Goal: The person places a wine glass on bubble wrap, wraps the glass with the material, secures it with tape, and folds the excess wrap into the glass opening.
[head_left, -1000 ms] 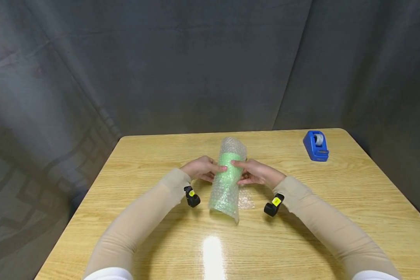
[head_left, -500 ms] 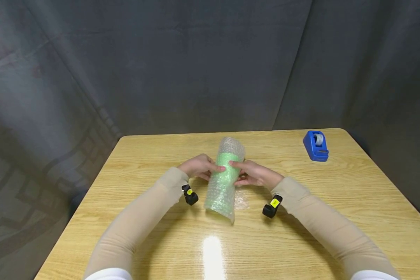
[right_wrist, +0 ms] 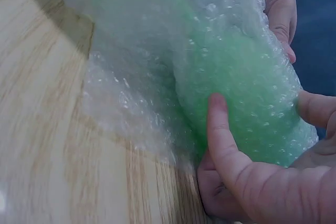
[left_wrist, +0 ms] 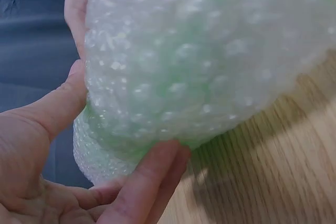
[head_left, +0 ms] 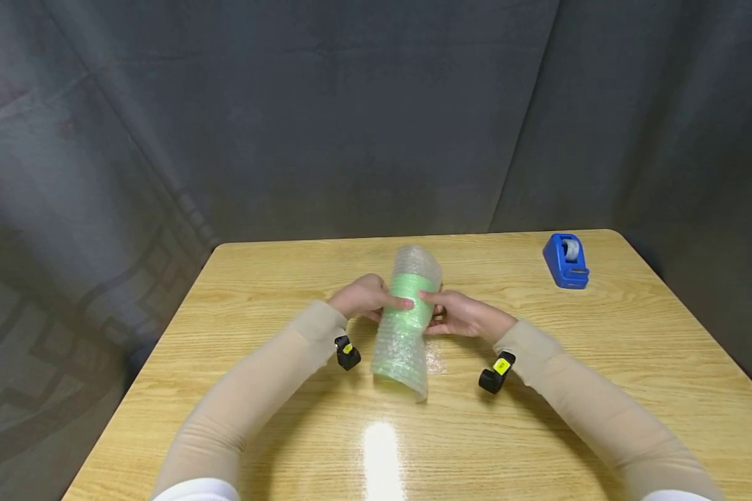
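Note:
A green object, rolled up in clear bubble wrap (head_left: 407,341), lies lengthwise on the table between the two hands. The green shows through the wrap, but its kind cannot be made out. My left hand (head_left: 370,296) grips the roll from the left, thumb on top and fingers low on its side, as the left wrist view (left_wrist: 131,182) also has it. From the right, my right hand (head_left: 460,313) holds the roll with its thumb on top; in the right wrist view its fingers (right_wrist: 220,124) press the wrap's side. A loose flap of wrap (right_wrist: 126,108) lies flat on the wood under the roll.
A blue tape dispenser (head_left: 565,261) with a roll of clear tape stands at the table's back right. The wooden table (head_left: 276,431) ends at the back against a dark grey curtain (head_left: 351,139). A bright light reflection falls near the front.
The roll and both hands shifted slightly left, then back to the right. Less of the loose flap shows beside the roll in the head view. Both hands keep holding it.

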A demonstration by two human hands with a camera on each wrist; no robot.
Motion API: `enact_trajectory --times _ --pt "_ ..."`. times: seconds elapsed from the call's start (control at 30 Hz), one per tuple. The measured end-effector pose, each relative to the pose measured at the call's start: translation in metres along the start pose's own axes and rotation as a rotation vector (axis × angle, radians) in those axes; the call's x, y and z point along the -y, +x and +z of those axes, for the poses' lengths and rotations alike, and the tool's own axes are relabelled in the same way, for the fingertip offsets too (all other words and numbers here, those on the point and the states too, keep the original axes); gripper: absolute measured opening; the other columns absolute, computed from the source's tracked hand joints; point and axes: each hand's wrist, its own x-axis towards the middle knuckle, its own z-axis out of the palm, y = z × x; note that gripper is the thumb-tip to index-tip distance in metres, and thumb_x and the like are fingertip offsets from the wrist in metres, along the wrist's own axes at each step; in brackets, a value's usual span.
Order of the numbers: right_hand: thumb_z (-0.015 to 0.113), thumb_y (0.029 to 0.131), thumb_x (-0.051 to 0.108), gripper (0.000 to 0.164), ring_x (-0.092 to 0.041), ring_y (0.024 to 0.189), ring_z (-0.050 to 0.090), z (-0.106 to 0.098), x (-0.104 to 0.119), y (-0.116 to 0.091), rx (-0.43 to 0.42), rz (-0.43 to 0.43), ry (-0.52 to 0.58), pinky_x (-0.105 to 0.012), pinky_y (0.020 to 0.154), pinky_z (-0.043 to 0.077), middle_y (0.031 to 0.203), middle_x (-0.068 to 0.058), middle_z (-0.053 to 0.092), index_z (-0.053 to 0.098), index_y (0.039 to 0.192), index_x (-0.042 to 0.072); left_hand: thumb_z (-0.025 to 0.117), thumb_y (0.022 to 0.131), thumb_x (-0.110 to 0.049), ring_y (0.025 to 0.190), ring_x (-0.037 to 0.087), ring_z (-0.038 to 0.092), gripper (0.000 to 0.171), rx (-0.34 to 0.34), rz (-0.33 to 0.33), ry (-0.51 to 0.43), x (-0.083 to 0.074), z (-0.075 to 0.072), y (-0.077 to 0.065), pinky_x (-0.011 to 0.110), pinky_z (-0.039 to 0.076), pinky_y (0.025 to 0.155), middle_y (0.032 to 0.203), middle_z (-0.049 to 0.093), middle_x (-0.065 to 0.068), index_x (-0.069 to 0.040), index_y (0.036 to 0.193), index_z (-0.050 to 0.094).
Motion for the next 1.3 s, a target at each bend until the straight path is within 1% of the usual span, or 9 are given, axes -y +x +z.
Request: enact_trajectory --times 0.1,0.23,0.4,0.6,0.67,0.83,0.9,1.07,1.3 --pt "0.039 0.105 0.025 0.039 -0.023 0.097 0.047 -0.003 0.000 -0.002 0.026 -0.002 0.004 -0.033 0.091 0.055 0.108 -0.015 0.041 0.029 0.126 -0.006 0.079 0.081 -0.028 0.084 0.024 0.068 0.053 -0.040 0.013 0.027 -0.003 0.005 -0.001 0.035 0.060 0.072 0.102 0.065 0.015 0.008 0.112 0.056" --pt "0.035 0.105 0.024 0.045 -0.025 0.101 0.046 -0.006 -0.001 -0.004 0.050 -0.001 0.015 -0.034 0.093 0.054 0.115 -0.018 0.037 0.021 0.134 -0.008 0.082 0.078 -0.030 0.081 0.025 0.067 0.059 -0.079 0.016 0.065 -0.007 0.010 0.000 0.033 0.060 0.068 0.100 0.063 0.015 0.008 0.113 0.053" --pt "0.033 0.106 0.024 0.053 -0.027 0.106 0.047 -0.009 -0.002 -0.006 0.076 0.002 0.021 -0.034 0.095 0.053 0.119 -0.020 0.035 0.012 0.142 -0.008 0.083 0.076 -0.030 0.080 0.025 0.067 0.059 -0.093 0.015 0.089 -0.009 0.013 -0.001 0.033 0.060 0.068 0.099 0.063 0.015 0.007 0.110 0.054" --pt "0.033 0.105 0.023 0.055 -0.029 0.109 0.047 -0.010 0.001 -0.009 0.081 0.006 0.006 -0.035 0.097 0.051 0.123 -0.022 0.035 0.011 0.144 -0.009 0.083 0.076 -0.032 0.078 0.024 0.067 0.057 -0.099 0.012 0.109 -0.012 0.014 -0.002 0.035 0.060 0.069 0.096 0.064 0.014 0.007 0.107 0.056" --pt "0.036 0.105 0.023 0.054 -0.029 0.107 0.049 -0.009 0.001 -0.010 0.056 0.008 -0.001 -0.035 0.097 0.051 0.121 -0.022 0.038 0.015 0.142 -0.011 0.083 0.076 -0.033 0.078 0.024 0.067 0.057 -0.101 0.010 0.115 -0.012 0.015 -0.002 0.035 0.060 0.069 0.096 0.064 0.014 0.007 0.106 0.056" --pt "0.046 0.102 0.025 0.048 -0.022 0.092 0.058 -0.009 0.002 -0.012 -0.053 -0.008 -0.090 -0.030 0.089 0.056 0.104 -0.014 0.054 0.036 0.131 -0.013 0.083 0.076 -0.033 0.078 0.023 0.067 0.056 -0.103 0.006 0.123 -0.012 0.014 -0.003 0.034 0.059 0.069 0.096 0.064 0.014 0.006 0.106 0.057" --pt "0.046 0.102 0.026 0.048 -0.020 0.089 0.059 -0.009 0.002 -0.013 -0.070 -0.014 -0.124 -0.028 0.088 0.056 0.102 -0.012 0.057 0.040 0.129 -0.014 0.083 0.076 -0.033 0.078 0.023 0.067 0.056 -0.105 0.002 0.128 -0.013 0.014 -0.003 0.035 0.060 0.069 0.096 0.064 0.013 0.006 0.106 0.057" --pt "0.043 0.102 0.030 0.052 -0.021 0.094 0.056 -0.008 0.002 -0.011 -0.071 -0.006 -0.112 -0.027 0.087 0.056 0.112 -0.016 0.049 0.036 0.133 -0.011 0.081 0.078 -0.032 0.079 0.022 0.067 0.054 -0.104 0.002 0.133 -0.013 0.013 -0.004 0.036 0.060 0.071 0.097 0.064 0.013 0.006 0.106 0.057" --pt "0.049 0.099 0.040 0.063 -0.020 0.096 0.054 -0.004 0.004 -0.009 -0.118 0.013 -0.091 -0.028 0.085 0.057 0.117 -0.018 0.040 0.028 0.141 -0.003 0.081 0.079 -0.032 0.079 0.022 0.067 0.051 -0.101 -0.004 0.137 -0.013 0.013 -0.004 0.042 0.059 0.079 0.096 0.065 0.013 0.005 0.106 0.058"
